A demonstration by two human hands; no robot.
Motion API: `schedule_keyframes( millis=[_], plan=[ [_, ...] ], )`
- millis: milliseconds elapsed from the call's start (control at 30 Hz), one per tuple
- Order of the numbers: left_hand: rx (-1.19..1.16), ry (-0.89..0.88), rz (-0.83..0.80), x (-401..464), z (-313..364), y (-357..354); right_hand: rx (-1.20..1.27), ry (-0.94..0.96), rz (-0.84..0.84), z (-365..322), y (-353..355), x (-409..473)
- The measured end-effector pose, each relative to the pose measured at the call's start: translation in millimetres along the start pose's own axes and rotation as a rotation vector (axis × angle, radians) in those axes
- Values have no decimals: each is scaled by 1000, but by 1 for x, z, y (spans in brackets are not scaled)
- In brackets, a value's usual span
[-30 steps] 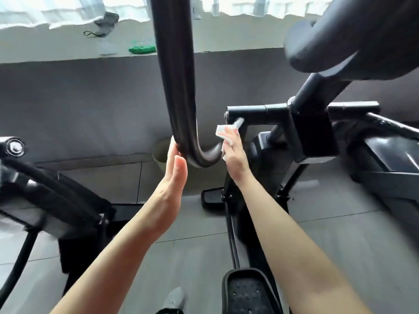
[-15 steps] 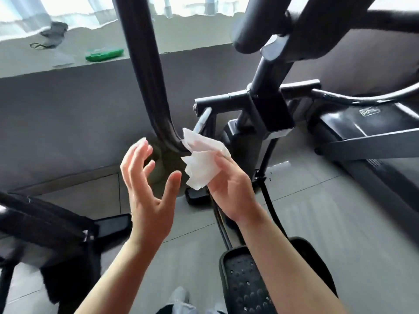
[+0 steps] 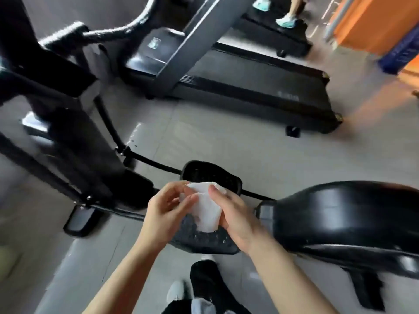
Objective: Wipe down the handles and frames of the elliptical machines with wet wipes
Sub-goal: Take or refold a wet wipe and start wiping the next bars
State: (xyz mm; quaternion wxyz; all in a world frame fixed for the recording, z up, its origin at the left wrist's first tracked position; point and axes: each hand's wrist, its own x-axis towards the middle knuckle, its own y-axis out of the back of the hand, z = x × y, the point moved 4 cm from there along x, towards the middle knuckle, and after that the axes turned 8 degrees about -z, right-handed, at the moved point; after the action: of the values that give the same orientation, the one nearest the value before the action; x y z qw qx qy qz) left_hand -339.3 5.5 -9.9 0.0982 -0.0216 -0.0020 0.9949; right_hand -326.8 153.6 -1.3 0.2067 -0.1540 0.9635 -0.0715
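Observation:
A white wet wipe (image 3: 206, 207) is held between both hands above the elliptical's black foot pedal (image 3: 204, 239). My left hand (image 3: 167, 211) pinches the wipe's left edge with fingertips and thumb. My right hand (image 3: 235, 216) grips the right side, thumb lying across the top. The elliptical's black frame (image 3: 68, 132) stands at the left, blurred. Its glossy black flywheel cover (image 3: 344, 220) fills the right. A second pedal (image 3: 210, 175) shows just beyond the hands.
A black treadmill (image 3: 249, 87) runs across the upper middle. On a further treadmill at the top, another person's feet in teal shoes (image 3: 285, 20) show. An orange wall (image 3: 371, 21) is at the top right. Grey tiled floor (image 3: 215, 137) lies between the machines. My own shoe (image 3: 179, 291) is below.
The view has swung down and to the right, away from the curved handle. My left hand has come across and taken hold of the wipe, which both hands now hold over the pedal.

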Motion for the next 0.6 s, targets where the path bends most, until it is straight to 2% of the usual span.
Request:
schedule_keyframes(
  millis=[200,367,467,600],
  plan=[
    [21,47,-456,-5,-12,-139,52,13,587,37,85,-116],
    [8,60,-622,-15,-16,-253,166,102,880,56,147,-209],
    [-16,115,-700,-30,-25,-329,121,142,1027,68,197,-265],
    [0,170,-961,-58,-27,-445,27,120,1144,91,276,-338]
  ],
)
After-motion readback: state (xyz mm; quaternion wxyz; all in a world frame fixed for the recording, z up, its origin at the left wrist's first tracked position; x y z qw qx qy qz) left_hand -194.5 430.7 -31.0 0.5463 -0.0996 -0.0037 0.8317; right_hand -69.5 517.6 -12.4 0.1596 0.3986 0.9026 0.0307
